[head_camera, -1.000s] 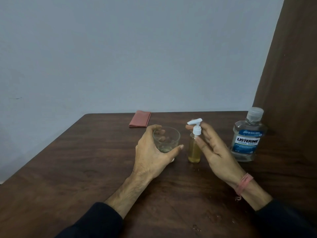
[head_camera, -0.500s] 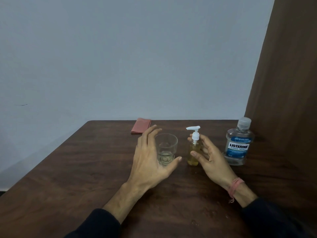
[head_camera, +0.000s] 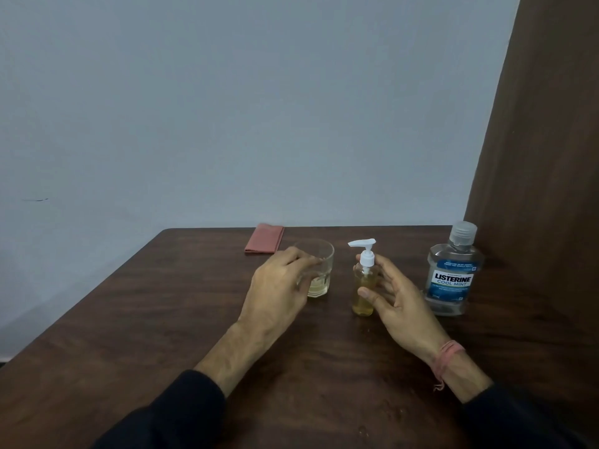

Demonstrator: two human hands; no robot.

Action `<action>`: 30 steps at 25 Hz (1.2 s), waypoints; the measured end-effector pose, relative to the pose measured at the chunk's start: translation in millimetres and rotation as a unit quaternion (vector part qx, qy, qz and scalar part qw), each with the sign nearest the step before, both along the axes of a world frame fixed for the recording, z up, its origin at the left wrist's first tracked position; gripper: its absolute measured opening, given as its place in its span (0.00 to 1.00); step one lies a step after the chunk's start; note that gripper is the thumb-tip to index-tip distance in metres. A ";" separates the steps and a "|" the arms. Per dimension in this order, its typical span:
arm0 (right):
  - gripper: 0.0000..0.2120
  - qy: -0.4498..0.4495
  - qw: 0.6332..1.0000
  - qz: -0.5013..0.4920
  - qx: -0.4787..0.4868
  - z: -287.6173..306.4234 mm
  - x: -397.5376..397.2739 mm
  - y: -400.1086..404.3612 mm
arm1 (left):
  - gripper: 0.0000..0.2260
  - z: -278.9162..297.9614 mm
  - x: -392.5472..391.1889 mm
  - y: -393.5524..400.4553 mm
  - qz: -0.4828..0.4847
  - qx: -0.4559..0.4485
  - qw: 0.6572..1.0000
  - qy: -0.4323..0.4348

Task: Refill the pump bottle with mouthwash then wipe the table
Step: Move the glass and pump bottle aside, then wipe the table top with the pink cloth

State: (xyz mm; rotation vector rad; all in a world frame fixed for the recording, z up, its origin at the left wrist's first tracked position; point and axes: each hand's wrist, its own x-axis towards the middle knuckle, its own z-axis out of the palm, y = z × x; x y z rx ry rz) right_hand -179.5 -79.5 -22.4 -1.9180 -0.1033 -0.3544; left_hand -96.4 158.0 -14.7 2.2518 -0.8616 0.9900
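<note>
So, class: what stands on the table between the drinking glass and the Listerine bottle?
In the head view, the pump bottle stands between the glass and the Listerine bottle, with the right hand around it.
</note>
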 end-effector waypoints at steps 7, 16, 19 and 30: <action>0.33 0.009 1.000 -0.007 0.014 -6.5 7.9 -2.3 | 0.14 30.4 85.0 -41.8 0.089 0.038 0.990 0.104; 0.34 0.006 1.000 0.012 0.006 -11.1 19.3 -7.6 | 0.14 31.4 157.3 -68.8 0.126 0.043 0.983 0.123; 0.33 -0.001 1.000 0.013 0.009 -11.8 20.7 -8.5 | 0.20 29.6 149.6 -65.6 0.108 0.025 0.985 0.133; 0.38 -0.001 0.999 0.024 0.035 -7.2 15.1 -3.1 | 0.28 -9.6 -0.1 -47.7 -0.120 -0.028 0.916 0.381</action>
